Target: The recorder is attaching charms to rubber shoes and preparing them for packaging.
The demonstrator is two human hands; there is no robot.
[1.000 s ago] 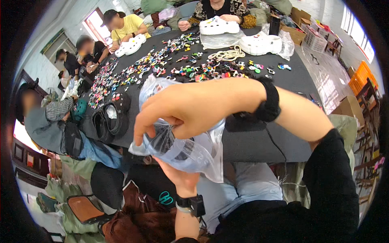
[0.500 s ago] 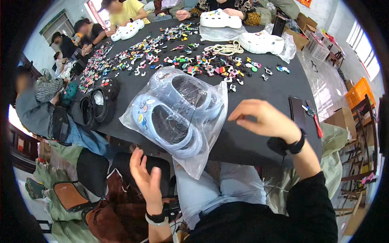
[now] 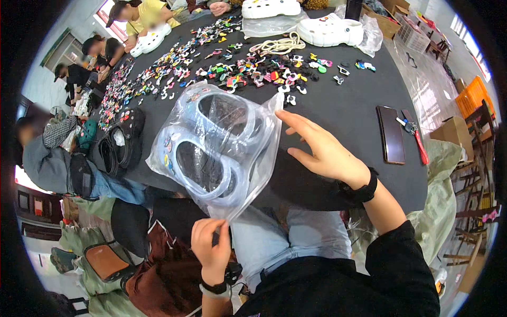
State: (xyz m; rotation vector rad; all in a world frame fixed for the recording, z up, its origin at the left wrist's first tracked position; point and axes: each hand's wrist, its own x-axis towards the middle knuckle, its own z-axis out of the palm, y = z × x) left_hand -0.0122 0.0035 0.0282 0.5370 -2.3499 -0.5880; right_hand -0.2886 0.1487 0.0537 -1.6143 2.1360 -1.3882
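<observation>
A pair of light blue clogs (image 3: 170, 138) with small charms lies inside a clear plastic bag (image 3: 266, 153) at the table's near edge. My left hand (image 3: 210, 248) pinches the bag's near corner between thumb and fingertips. At the bag's right side is my right hand (image 3: 330, 156), its fingers stretched toward the far right corner and its thumb apart. The fingertips touch or nearly touch the plastic there; the exact contact is hard to make out. Both wrists wear dark bands.
Loose shoe charms (image 3: 232, 74) spread over the black table (image 3: 338, 105). White clogs (image 3: 330, 31) and a cord bundle (image 3: 277, 45) lie at the back. On the right are a phone (image 3: 391, 134) and keys with a red strap (image 3: 420, 142); black clogs (image 3: 127, 137) at left. Several people sit around.
My left hand has moved up and right and closed on the bag's near corner. My right hand has straightened its fingers toward the bag's far right corner. The view has shifted slightly.
</observation>
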